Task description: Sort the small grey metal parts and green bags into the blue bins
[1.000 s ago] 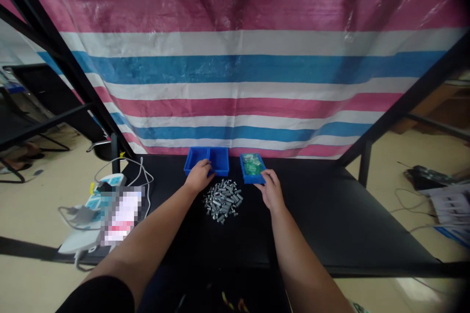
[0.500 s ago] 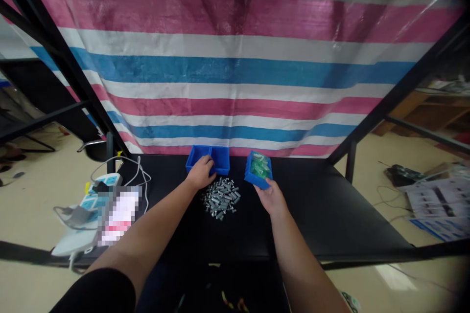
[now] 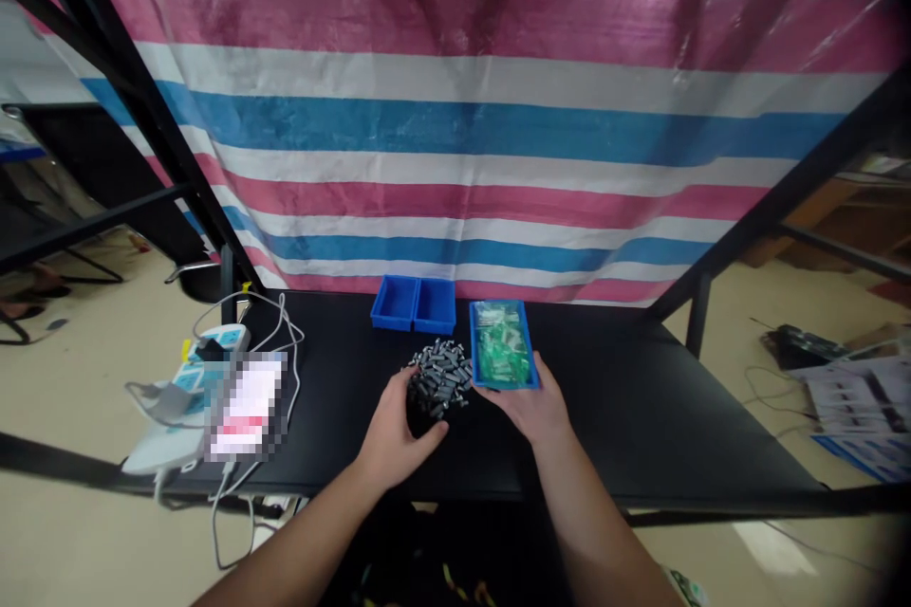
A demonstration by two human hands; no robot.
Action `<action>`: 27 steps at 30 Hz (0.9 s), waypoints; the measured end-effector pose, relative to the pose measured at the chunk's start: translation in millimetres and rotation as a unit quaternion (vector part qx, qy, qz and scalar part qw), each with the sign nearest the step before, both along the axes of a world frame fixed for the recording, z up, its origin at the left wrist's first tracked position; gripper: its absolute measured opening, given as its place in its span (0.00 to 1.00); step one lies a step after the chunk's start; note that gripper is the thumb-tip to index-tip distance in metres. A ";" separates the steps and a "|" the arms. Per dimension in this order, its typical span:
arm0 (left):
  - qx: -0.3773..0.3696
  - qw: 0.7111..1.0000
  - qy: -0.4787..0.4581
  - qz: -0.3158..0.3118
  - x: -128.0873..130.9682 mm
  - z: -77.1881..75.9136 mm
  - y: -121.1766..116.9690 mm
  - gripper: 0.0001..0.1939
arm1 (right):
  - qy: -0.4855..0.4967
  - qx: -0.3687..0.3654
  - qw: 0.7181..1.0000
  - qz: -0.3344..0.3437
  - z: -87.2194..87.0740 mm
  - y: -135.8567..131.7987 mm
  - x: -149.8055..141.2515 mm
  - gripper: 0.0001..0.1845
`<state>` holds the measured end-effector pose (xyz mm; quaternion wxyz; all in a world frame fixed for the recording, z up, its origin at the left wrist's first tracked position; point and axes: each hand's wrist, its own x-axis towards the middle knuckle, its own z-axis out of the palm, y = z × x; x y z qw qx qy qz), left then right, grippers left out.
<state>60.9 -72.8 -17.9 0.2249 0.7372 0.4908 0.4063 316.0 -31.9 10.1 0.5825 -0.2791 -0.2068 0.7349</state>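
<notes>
A heap of small grey metal pieces, perhaps screws or anchors, lies loose on the black tabletop. Curved at the heap's near left side, my left hand has thumb and fingers apart and holds nothing visible. My right hand grips the near end of a blue bin, tilted toward me. Inside that bin are green and clear plastic packets. Behind the heap stand two blue bins side by side, a left one and a right one; no contents show in them.
On the table's left are a white power strip with plugs and looping cables, and a blurred-out device. A striped plastic sheet hangs behind the table. Black frame posts rise at both sides.
My left hand has come away from the two blue bins, back toward me to the heap's near side. The right hand's bin is nearer and tilted more, showing its packets. The view shifted slightly.
</notes>
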 end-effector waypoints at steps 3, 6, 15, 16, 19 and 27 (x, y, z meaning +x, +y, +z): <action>-0.045 0.998 0.041 0.027 3.7 -13.7 1.5 0.63 | -0.087 0.033 0.994 -0.055 6.7 6.8 -11.3 0.32; -0.051 0.995 0.044 0.070 8.3 -21.3 11.4 0.73 | -0.219 0.091 0.967 -0.089 12.5 12.1 -25.4 0.35; -0.019 0.992 0.089 0.088 16.9 -26.5 17.2 0.67 | -0.512 0.255 0.800 -0.182 0.9 14.1 -49.5 0.30; -0.018 0.992 0.089 0.087 16.8 -26.0 16.7 0.66 | -0.516 0.269 0.791 -0.189 -0.8 13.4 -47.9 0.29; -0.018 0.992 0.087 0.084 15.9 -23.7 15.5 0.63 | -0.505 0.288 0.781 -0.227 -5.3 13.9 -37.4 0.27; 0.001 0.992 0.096 0.078 14.0 -21.6 16.1 0.58 | -0.257 0.039 0.926 -0.273 -17.4 52.6 12.3 0.28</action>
